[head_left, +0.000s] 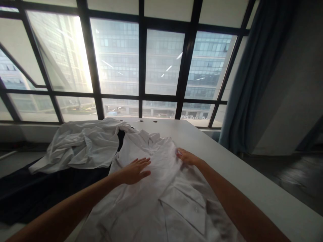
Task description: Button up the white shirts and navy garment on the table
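A white button-up shirt lies spread on the table, its collar at the far end. One sleeve with its cuff is folded over the right part of the body. My left hand rests flat over the upper front of the shirt, palm down, with its fingers stretched out. At the shirt's right shoulder edge, my right hand has its fingers closed on the fabric. Some of its fingertips are hard to make out.
Another white garment lies crumpled at the left, over dark navy cloth. The white table runs toward a large window with dark frames. A blue-grey curtain hangs at the right, beyond the table edge.
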Available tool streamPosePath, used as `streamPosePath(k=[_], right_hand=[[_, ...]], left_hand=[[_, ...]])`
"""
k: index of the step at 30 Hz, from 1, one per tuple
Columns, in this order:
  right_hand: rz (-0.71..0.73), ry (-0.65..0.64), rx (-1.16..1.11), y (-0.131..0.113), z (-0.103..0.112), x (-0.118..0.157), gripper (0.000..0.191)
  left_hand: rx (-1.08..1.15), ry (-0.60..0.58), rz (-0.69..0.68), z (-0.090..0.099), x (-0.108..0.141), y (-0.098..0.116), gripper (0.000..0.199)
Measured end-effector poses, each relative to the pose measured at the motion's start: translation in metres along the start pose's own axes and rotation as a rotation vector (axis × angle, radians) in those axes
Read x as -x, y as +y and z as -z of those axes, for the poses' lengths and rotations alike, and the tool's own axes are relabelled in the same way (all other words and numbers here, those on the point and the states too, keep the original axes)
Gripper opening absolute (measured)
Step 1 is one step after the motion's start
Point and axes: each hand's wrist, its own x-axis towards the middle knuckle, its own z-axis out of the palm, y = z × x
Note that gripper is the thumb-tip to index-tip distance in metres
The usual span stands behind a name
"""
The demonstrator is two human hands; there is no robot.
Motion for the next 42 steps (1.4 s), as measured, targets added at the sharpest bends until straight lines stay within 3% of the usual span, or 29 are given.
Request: streamPosePath(k=[3,6,13,17,20,22,25,28,32,42], right_hand=[[-0.084,-0.089,0.120,0.001,-0.003,0.032,0.060],[-0.144,-0.070,0.188,-0.003,-0.008,0.053,0.063],[-0.316,-0.054,0.215,-0.012,-0.008,0.055,0.073],[-0.278,-0.080,0.256,-0.025,0.003,0.051,0.081],[-0.161,-0.057,0.250,-0.045,0.003,0.055,0.074],[-0.077,-0.118,0.211,-0.058,-0.002,0.060,0.073],[-0.037,-0.137,0.203,-0.069,-0.013,0.069,0.075],[-0.069,-0.057,0.225,-0.068,-0.022,0.078,0.074],[-0.087,-0.064,0.202,-0.061,-0.026,0.086,0.073],[-0.130,0.016,0.190,-0.042,-0.023,0.089,0.072]], left_hand=[[-0.018,-0.115,-0.050,-0.012,0.024,0.015,0.072],[-0.060,-0.092,-0.022,-0.019,0.034,0.019,0.072],[-0.078,-0.061,0.003,-0.020,0.038,0.020,0.072],[-0.056,-0.092,-0.026,-0.017,0.046,0.025,0.082],[-0.049,-0.068,-0.024,-0.021,0.047,0.032,0.083],[-0.049,-0.054,-0.016,-0.022,0.043,0.034,0.083],[-0.051,0.028,0.029,-0.017,0.035,0.023,0.075],[-0.157,0.183,0.226,-0.009,0.033,-0.008,0.066],[-0.220,0.100,0.385,-0.012,0.042,-0.045,0.064],[-0.298,0.171,0.545,-0.016,0.050,-0.050,0.065]])
